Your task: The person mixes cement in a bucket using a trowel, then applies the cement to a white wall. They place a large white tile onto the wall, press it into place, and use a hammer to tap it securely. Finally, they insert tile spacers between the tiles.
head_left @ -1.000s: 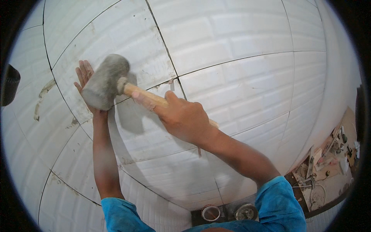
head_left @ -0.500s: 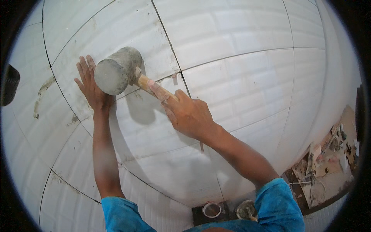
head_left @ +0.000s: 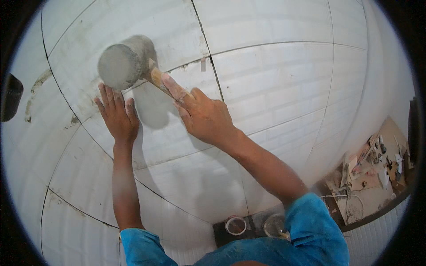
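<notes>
My right hand [head_left: 206, 115] is wrapped round the wooden handle of a large grey-headed mallet [head_left: 120, 66], its index finger stretched along the handle. The mallet head is raised in front of the white tiled wall [head_left: 275, 80] and casts a shadow on it. Below the head, my left hand [head_left: 119, 116] rests with spread fingers against the tiles, holding nothing. Its fingertips come close to the mallet head in the picture. Dark joints run between the tiles, and grey smears mark several of them.
Low down stand a round bucket [head_left: 235, 226] and a second round container [head_left: 276, 226] with something pale in it. At the lower right, a board [head_left: 368, 190] carries scattered scraps, tools and a white cord. A dark object [head_left: 12, 97] juts in at the left edge.
My left hand has shifted down the wall, from beside the mallet head to below it. The mallet and my right hand are slightly higher and further left in view. The view itself has shifted a little.
</notes>
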Demonstrator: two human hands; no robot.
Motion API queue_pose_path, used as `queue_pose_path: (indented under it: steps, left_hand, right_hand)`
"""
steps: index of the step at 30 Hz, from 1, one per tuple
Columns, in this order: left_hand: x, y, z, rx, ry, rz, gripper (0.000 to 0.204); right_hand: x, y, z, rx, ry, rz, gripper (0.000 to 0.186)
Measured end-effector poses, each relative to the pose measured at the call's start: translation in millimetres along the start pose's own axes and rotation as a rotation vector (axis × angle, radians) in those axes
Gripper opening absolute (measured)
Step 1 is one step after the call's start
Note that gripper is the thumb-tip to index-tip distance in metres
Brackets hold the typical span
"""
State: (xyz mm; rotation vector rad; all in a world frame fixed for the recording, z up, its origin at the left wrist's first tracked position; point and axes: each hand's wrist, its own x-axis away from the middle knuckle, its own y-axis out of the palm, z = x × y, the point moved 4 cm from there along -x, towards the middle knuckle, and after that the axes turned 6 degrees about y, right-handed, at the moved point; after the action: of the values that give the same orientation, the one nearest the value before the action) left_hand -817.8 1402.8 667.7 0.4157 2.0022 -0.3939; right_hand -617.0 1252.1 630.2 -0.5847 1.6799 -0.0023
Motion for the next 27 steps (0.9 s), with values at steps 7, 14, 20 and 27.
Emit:
queue_pose_path:
  steps: [7,14,20,27]
  left_hand:
    - [-7,-6,4,0.044,-0.008,0.039,0.059]
    - [-52,-8,3,0.057,-0.050,0.023,0.054]
    - [-53,9,-17,0.174,-0.090,-0.243,0.056]
    - [-56,19,-29,0.046,-0.183,-0.324,0.067]
  right_hand:
    - [-2,4,2,-0.044,-0.013,0.073,0.063]
    - [13,1,7,-0.043,0.016,0.058,0.064]
    - [21,-3,3,-0.090,-0.078,0.195,0.067]
    - [17,-5,4,-0.161,-0.038,0.083,0.068]
